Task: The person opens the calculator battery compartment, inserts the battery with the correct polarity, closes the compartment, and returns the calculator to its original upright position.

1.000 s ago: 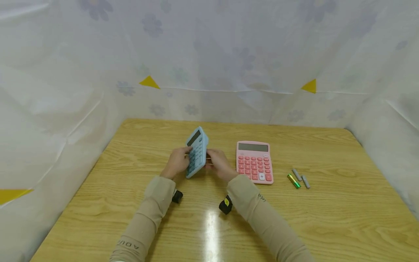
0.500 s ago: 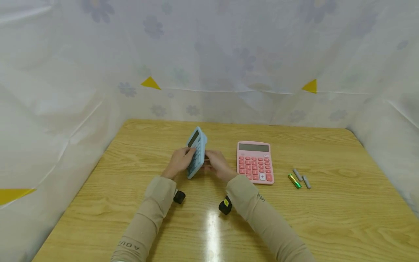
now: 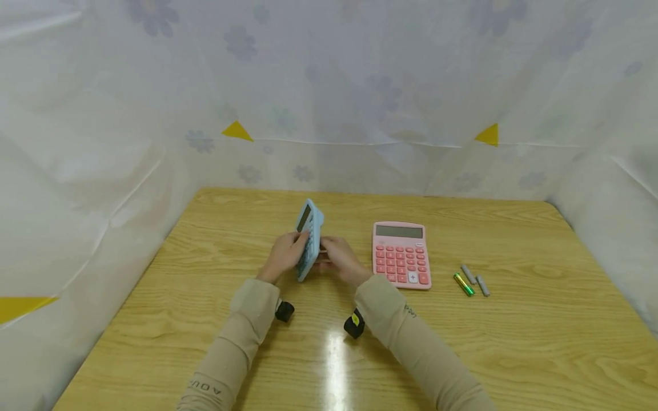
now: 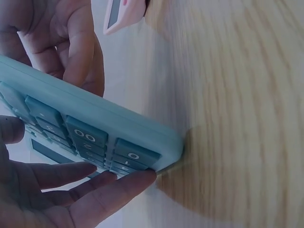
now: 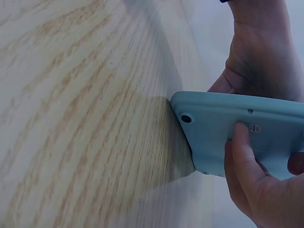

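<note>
A light blue calculator (image 3: pixel 310 242) stands tilted, one long side down on the table, its keys facing left. My left hand (image 3: pixel 281 256) holds it from the key side; in the left wrist view its fingertips (image 4: pixel 142 180) lie against the front near the lower long side, with the thumb higher up on the keys. Behind the calculator is my right hand (image 3: pixel 343 260). In the right wrist view, its index fingertip (image 5: pixel 241 130) touches the blue back (image 5: pixel 204 137) beside a small round sticker, and its thumb is also at the back. Part of the back is covered by the right hand.
A pink calculator (image 3: pixel 401 254) lies face up right of my right hand. Farther right, one green battery (image 3: pixel 464 284) and two grey batteries (image 3: pixel 468 274) lie close together on the wooden table (image 3: pixel 545 331). A pale flowered sheet (image 3: pixel 349 85) hangs around the table's back and sides.
The blue calculator has turned slightly more edge-on to the head view. My left thumb has moved further over the keys. The right hand stays behind it; pink calculator and batteries stay put.
</note>
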A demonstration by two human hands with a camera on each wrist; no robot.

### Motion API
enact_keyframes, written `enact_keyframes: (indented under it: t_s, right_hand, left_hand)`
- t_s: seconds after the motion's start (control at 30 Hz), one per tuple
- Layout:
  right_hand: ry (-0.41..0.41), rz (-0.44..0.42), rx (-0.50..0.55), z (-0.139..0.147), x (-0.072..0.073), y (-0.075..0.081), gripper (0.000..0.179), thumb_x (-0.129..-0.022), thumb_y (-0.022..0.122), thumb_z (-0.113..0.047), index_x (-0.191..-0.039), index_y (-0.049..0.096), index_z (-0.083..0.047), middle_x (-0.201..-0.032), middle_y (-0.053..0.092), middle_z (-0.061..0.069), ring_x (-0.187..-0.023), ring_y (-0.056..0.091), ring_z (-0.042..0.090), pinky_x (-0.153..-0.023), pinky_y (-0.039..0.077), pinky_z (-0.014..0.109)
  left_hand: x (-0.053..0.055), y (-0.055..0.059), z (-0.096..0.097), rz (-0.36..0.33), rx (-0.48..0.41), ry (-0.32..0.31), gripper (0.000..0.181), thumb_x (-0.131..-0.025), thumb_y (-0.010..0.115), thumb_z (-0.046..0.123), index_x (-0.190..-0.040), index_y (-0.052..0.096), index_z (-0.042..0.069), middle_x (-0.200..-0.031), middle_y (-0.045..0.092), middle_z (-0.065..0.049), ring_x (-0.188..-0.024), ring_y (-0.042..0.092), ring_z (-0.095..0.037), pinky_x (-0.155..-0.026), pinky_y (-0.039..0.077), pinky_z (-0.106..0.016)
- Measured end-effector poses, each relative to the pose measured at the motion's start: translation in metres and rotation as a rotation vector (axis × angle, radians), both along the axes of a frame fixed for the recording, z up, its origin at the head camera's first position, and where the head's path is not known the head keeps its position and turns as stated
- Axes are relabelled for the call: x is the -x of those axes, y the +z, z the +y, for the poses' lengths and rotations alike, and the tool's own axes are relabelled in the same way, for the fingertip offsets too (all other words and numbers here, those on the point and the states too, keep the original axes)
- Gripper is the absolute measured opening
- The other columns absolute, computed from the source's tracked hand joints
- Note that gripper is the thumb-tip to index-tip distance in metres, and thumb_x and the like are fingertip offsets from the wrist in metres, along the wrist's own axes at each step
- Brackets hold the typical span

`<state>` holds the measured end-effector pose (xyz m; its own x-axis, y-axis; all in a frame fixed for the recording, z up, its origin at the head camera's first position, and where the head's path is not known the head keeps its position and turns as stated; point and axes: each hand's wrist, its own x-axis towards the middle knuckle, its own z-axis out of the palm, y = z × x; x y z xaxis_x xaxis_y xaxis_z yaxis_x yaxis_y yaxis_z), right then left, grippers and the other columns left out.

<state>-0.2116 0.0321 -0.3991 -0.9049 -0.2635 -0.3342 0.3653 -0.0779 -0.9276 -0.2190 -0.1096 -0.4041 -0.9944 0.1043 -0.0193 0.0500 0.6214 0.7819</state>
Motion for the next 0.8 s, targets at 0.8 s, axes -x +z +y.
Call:
enact_keyframes:
  t_s: [0.8]
  right_hand:
    - [-0.013,0.033,-0.056,0.009,-0.002,0.005,0.036,-0.097,0.040,-0.016,-0.120,0.050,0.009,-0.108,0.056,0.021,-0.092,0.058,0.028,-0.086,0.044,0.046]
  left_hand:
    - [-0.004,0.000,0.017,-0.022,-0.093,0.050,0.048,-0.099,0.029,0.031,-0.097,0.064,-0.001,-0.084,0.060,-0.013,-0.083,0.054,-0.026,-0.076,0.043,-0.039]
